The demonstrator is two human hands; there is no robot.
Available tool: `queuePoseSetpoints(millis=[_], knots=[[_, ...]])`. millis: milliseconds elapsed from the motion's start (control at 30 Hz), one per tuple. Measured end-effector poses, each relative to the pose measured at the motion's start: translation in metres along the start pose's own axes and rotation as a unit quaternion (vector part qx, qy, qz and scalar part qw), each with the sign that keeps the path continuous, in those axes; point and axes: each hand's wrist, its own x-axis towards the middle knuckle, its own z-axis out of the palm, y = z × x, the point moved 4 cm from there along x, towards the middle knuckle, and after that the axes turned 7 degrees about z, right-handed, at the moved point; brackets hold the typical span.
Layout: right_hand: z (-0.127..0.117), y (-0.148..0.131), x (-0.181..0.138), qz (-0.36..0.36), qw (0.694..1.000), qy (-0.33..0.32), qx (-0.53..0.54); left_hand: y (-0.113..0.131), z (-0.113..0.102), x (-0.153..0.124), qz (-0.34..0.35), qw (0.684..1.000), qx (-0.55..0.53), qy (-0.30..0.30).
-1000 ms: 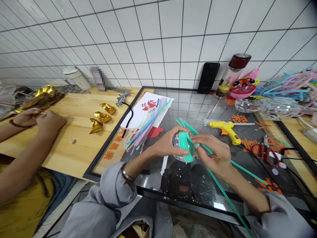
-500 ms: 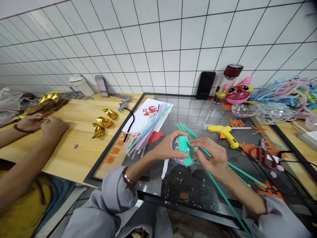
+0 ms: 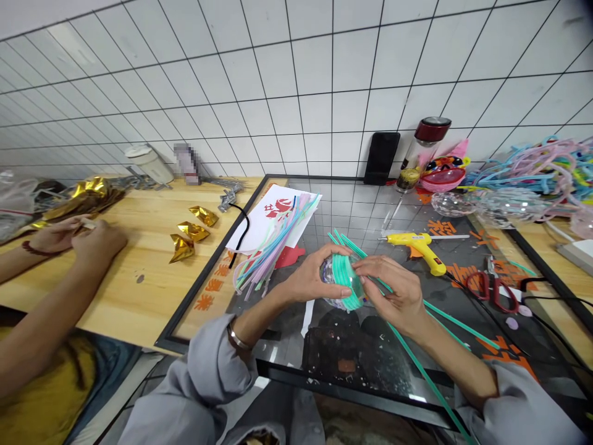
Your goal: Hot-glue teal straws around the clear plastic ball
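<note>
My left hand (image 3: 309, 276) is wrapped around a clear round ball (image 3: 356, 281) that has several rows of turquoise-green cord (image 3: 343, 275) running round its middle. The thumb lies along the near side of the cord, with the fingers over the top. At the ball's right side, the fingers of my right hand (image 3: 398, 290) are pinched together on the green cord. A long loose length of green cord (image 3: 417, 364) trails from beneath that hand toward the table's front edge. Other green cords (image 3: 458, 322) lie behind and to the right.
A yellow glue gun (image 3: 419, 247) and red-handled scissors (image 3: 492, 287) lie to the right. Pastel cords (image 3: 273, 247) rest on white paper (image 3: 250, 228). A bottle (image 3: 421, 154) and phone (image 3: 382, 157) stand by the wall. Another person's hands (image 3: 83, 238) work near gold foil pieces (image 3: 193, 232).
My hands and the ball stay almost in place, with the right fingers shifting slightly at the ball's side. The other person's hands now show a pale piece between them.
</note>
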Motion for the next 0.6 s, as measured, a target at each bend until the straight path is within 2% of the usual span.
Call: queuePoseSetpoints(millis=[267, 467, 600], knots=[[0.001, 0.002, -0.007, 0.021, 0.999, 0.002, -0.026, -0.001, 0.001, 0.000, 0.016, 1.000, -0.002, -0.009], [0.006, -0.008, -0.007, -0.051, 0.995, -0.016, -0.081, 0.000, 0.001, -0.001, 0.028, 0.999, 0.015, -0.009], [0.005, -0.009, -0.006, -0.038, 0.997, -0.005, -0.065, -0.001, 0.001, -0.001, 0.030, 0.999, 0.014, -0.006]])
